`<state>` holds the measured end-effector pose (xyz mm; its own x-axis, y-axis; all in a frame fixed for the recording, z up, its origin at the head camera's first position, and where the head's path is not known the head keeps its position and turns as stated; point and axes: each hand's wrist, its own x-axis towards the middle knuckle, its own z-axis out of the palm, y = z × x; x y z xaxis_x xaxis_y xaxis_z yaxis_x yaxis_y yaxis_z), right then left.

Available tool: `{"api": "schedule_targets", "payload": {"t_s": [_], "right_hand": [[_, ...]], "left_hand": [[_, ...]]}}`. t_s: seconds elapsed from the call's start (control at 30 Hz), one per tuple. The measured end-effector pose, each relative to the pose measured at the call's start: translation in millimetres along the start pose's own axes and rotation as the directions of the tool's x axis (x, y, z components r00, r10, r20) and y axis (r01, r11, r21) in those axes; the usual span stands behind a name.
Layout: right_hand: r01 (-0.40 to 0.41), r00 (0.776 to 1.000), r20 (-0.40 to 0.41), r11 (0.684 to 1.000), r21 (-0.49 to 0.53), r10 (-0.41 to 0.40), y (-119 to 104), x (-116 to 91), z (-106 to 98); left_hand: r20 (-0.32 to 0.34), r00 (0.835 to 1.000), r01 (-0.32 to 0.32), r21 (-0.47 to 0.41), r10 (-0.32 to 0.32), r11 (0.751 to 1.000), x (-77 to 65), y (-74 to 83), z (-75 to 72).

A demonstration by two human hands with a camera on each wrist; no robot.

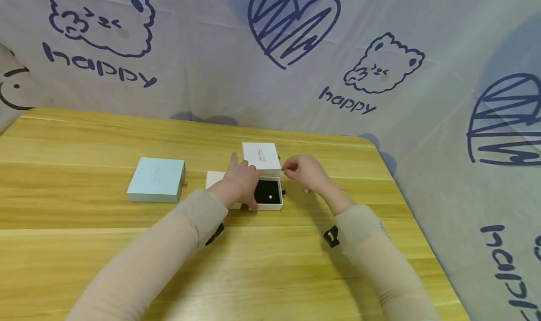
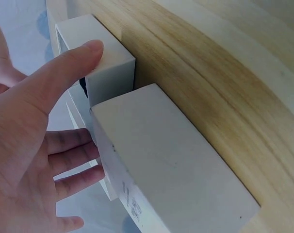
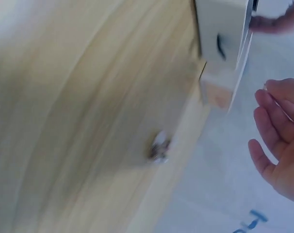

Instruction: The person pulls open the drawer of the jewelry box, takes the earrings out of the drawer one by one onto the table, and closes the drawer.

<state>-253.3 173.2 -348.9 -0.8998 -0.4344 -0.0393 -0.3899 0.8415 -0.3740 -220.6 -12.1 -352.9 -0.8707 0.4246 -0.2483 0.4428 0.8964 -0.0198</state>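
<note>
My left hand [image 1: 242, 182] grips a white jewelry box drawer [image 1: 270, 207] across its sides, the thumb on the near wall and the fingers at the far one. The drawer is lined with a black pad [image 1: 264, 191] bearing a small pearl-like bead [image 1: 270, 197]. Its white sleeve [image 2: 171, 155] lies beside it, partly hidden under the left hand in the head view. Right of the drawer, my right hand [image 1: 307, 171] is raised, thumb and index finger pinching a tiny pale piece [image 3: 265, 87], too small to identify.
Behind the drawer stands another white box [image 1: 261, 157] with printed lettering. A light blue box [image 1: 156, 180] lies to the left. A small shiny trinket [image 3: 160, 147] rests on the wooden table [image 1: 270, 274], right of the boxes. A printed cloth [image 1: 203, 53] hangs behind the table.
</note>
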Motion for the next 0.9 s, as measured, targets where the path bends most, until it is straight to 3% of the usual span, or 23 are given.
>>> {"api": "schedule_targets", "payload": {"t_s": [0.17, 0.33, 0.7, 0.9], "right_hand": [[-0.084, 0.995, 0.048, 0.996, 0.015, 0.083, 18.8, -1.0, 5.3], [-0.104, 0.989, 0.103, 0.993, -0.052, 0.109, 29.3, -1.7, 15.2], [-0.112, 0.986, 0.104, 0.984, -0.136, 0.127, 31.1, 0.0, 21.0], [-0.126, 0.988, 0.066, 0.976, -0.176, 0.139, 27.1, 0.5, 17.1]], "left_hand": [[0.006, 1.000, 0.000, 0.002, 0.000, 1.000, -0.4, 0.4, 0.4], [0.010, 1.000, -0.005, 0.006, 0.005, 1.000, -0.3, 1.2, 0.4], [0.008, 1.000, -0.001, -0.010, 0.001, 1.000, -3.0, 2.6, -1.8], [0.007, 1.000, -0.002, 0.003, 0.002, 1.000, -2.9, 2.0, -2.4]]}}
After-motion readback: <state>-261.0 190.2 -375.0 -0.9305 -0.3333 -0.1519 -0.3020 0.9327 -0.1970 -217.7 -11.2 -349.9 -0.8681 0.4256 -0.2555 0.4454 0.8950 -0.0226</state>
